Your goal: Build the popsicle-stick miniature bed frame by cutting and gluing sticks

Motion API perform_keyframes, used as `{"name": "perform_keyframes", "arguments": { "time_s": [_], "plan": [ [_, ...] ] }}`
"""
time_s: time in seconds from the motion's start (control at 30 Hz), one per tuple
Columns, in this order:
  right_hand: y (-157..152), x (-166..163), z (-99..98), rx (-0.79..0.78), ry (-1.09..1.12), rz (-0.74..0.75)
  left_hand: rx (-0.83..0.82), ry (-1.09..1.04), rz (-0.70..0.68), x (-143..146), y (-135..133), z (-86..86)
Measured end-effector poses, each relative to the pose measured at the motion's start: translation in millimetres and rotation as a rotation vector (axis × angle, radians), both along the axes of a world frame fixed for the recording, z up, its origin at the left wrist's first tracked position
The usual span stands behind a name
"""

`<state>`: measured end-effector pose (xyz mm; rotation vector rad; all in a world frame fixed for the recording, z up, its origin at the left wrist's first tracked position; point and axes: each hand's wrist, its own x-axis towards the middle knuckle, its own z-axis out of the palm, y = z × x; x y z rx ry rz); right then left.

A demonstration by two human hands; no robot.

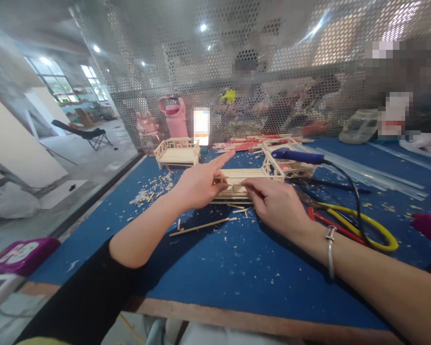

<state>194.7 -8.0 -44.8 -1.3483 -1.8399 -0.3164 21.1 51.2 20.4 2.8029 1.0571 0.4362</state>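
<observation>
Between my hands is a miniature wooden bench (242, 173) built from thin pale sticks. My left hand (197, 184) is at its left end, index finger stretched out over it, while the thumb and other fingers close on the front edge. At the front right, my right hand (282, 203) pinches the same frame with thumb and fingertips; the fingers hide the exact contact. A second small wooden bench (177, 154) stands behind my left hand. Loose sticks (201, 226) lie on the blue tabletop (215, 268) in front.
A blue corded tool (301, 156) rests against another stick frame (290, 167) at right. Yellow-handled cutters (380, 230) and clear rods (373, 172) lie beyond my right arm. Red-tipped sticks (244, 143), a lit phone (201, 125) and a pink cup (175, 120) stand before a perforated screen (215, 62).
</observation>
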Motion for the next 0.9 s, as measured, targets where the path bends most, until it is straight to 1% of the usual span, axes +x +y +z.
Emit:
{"name": "perform_keyframes", "arguments": {
  "time_s": [0.27, 0.57, 0.73, 0.9],
  "plan": [
    [0.4, 2.0, -0.3, -0.018, -0.005, 0.021, -0.003, -0.005, 0.017, 1.7, -2.2, 1.5],
    [0.3, 0.9, 0.2, -0.006, -0.002, 0.022, 0.012, 0.005, 0.006, -0.4, -0.8, 0.2],
    [-1.6, 2.9, 1.5, 0.04, 0.02, 0.05, -0.01, -0.018, 0.004, -0.6, -0.6, 0.0],
    [-2.6, 2.4, 2.1, 0.075, -0.004, 0.055, -0.013, -0.012, 0.015, 0.0, -1.7, 1.0]
  ]
}}
